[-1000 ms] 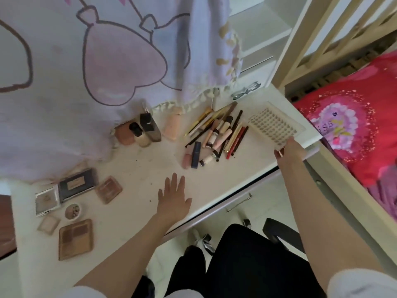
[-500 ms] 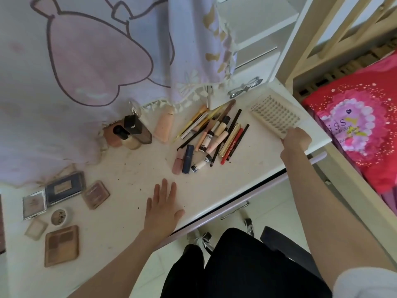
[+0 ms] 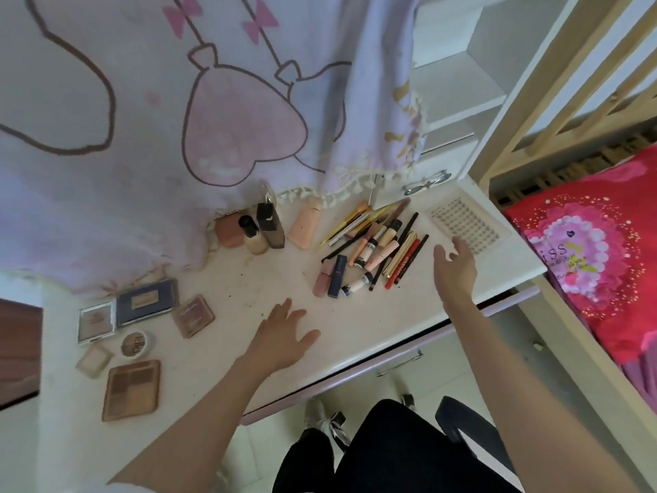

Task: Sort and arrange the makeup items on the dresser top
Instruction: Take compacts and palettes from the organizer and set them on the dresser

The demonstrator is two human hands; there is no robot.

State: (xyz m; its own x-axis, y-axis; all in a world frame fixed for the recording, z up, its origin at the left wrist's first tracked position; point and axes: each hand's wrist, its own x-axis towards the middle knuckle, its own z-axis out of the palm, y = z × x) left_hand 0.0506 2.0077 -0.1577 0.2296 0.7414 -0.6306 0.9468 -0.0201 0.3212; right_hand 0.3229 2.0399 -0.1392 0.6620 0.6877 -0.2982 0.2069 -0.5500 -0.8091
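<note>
My right hand (image 3: pixel 455 268) hovers open over the white dresser top (image 3: pixel 227 297), just left of the flat lash tray (image 3: pixel 469 222) near the right edge. It holds nothing. My left hand (image 3: pixel 281 332) rests flat on the dresser near its front edge. A pile of pencils, tubes and lipsticks (image 3: pixel 373 250) lies between the hands and the wall. Foundation bottles (image 3: pixel 265 225) and a peach tube (image 3: pixel 305 225) stand at the back. Several compacts and palettes (image 3: pixel 131 389) lie at the left, among them a dark blue case (image 3: pixel 147 302).
A heart-print curtain (image 3: pixel 213 119) hangs over the back of the dresser. Glasses (image 3: pixel 426 183) lie behind the lash tray. A wooden bed frame (image 3: pixel 533 101) with a red blanket (image 3: pixel 597 250) stands to the right. A black chair (image 3: pixel 469 432) sits below the dresser's front edge.
My right hand let go of the lash tray, which now lies flat on the dresser, and drew back to the left with fingers spread. My left hand stayed flat on the dresser.
</note>
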